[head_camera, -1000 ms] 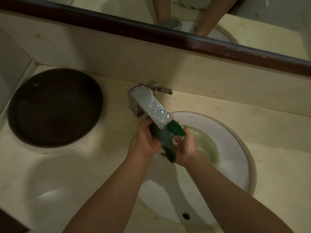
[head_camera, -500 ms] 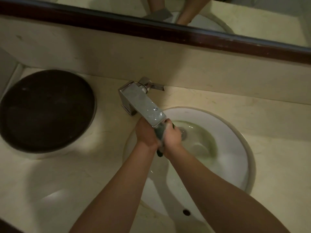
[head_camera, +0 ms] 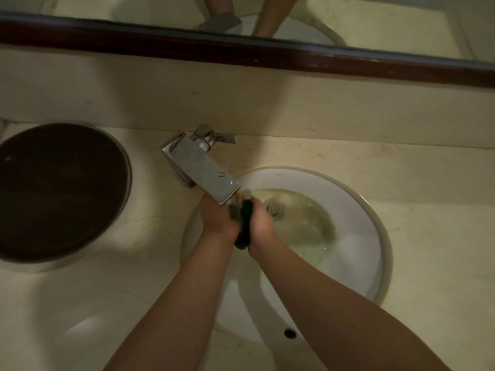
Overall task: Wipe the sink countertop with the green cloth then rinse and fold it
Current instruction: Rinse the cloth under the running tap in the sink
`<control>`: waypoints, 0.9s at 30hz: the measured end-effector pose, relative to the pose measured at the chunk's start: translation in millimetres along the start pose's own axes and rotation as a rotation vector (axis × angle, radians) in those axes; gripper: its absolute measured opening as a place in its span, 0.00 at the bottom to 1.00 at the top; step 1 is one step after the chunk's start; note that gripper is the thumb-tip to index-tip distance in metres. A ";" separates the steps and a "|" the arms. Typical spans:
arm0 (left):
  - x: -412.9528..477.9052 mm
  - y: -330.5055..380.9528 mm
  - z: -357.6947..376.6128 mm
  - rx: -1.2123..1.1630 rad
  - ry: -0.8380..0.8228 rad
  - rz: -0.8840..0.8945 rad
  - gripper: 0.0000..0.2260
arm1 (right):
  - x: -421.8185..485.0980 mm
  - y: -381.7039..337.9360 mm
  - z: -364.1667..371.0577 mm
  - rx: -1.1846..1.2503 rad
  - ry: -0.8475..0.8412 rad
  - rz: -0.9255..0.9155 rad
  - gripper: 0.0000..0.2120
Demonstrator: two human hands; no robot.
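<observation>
Under the tip of the faucet (head_camera: 201,172) spout, 2 hands meet over the sink (head_camera: 375,218). The left hand (head_camera: 217,219) and the right hand (head_camera: 262,223) are both curled tight around the green cloth (head_camera: 244,226). The cloth is bunched into a dark, narrow wad squeezed between them and looks nearly black in the dim light. 1 end of the wad pokes up between the knuckles just beside the spout's end, and the other hangs out below the heels of the hands. Both bare forearms run down to the bottom edge of the view.

Just right of the right hand lies the metal drain (head_camera: 273,208), in a shallow pool of greenish water (head_camera: 310,220) that spreads across the bottom of the white bowl. Near the front wall of the bowl is 1 small dark overflow hole (head_camera: 289,332). Whether water is running from the spout cannot be told. The faucet's lever (head_camera: 222,137) points right, behind the spout.

Around the sink spreads the cream stone countertop (head_camera: 434,210). Well to the left, set into it, is a dark round disc (head_camera: 59,191) with a pale rim. Behind runs a cream backsplash (head_camera: 267,103), topped by the dark wooden mirror frame (head_camera: 241,53). The mirror (head_camera: 375,20) reflects the 2 arms.
</observation>
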State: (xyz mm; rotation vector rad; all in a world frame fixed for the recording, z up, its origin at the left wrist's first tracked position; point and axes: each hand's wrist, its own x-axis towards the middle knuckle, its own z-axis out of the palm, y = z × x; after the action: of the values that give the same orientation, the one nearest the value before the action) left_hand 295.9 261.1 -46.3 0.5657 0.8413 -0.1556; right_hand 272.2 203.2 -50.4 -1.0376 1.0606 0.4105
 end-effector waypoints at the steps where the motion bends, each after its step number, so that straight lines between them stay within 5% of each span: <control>1: -4.0 1.2 -1.8 0.002 -0.018 -0.007 0.07 | -1.5 3.6 -2.6 0.076 -0.056 0.071 0.19; 7: -13.7 15.8 -8.6 0.408 -0.040 0.128 0.08 | -7.2 8.7 -13.2 0.327 -0.222 0.371 0.31; 12: -22.9 18.3 -13.3 0.543 0.011 0.274 0.07 | 0.3 -12.8 0.8 0.311 -0.156 0.240 0.16; 18: -21.6 18.0 -6.5 0.493 0.078 0.234 0.07 | 11.3 -16.4 0.0 0.214 -0.084 0.092 0.24; 23: -10.6 19.5 0.5 0.645 0.143 0.160 0.11 | 16.5 -2.4 6.8 -0.102 -0.104 0.083 0.31; 27: -7.8 21.8 -10.3 0.828 0.022 0.197 0.07 | 7.9 -13.3 -0.5 -0.501 0.071 -0.250 0.13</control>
State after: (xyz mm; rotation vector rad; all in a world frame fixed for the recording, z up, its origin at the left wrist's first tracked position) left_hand 291.5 284.3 -36.9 1.4232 0.7163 -0.3204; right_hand 285.3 194.8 -50.7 -1.6208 0.8928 0.4483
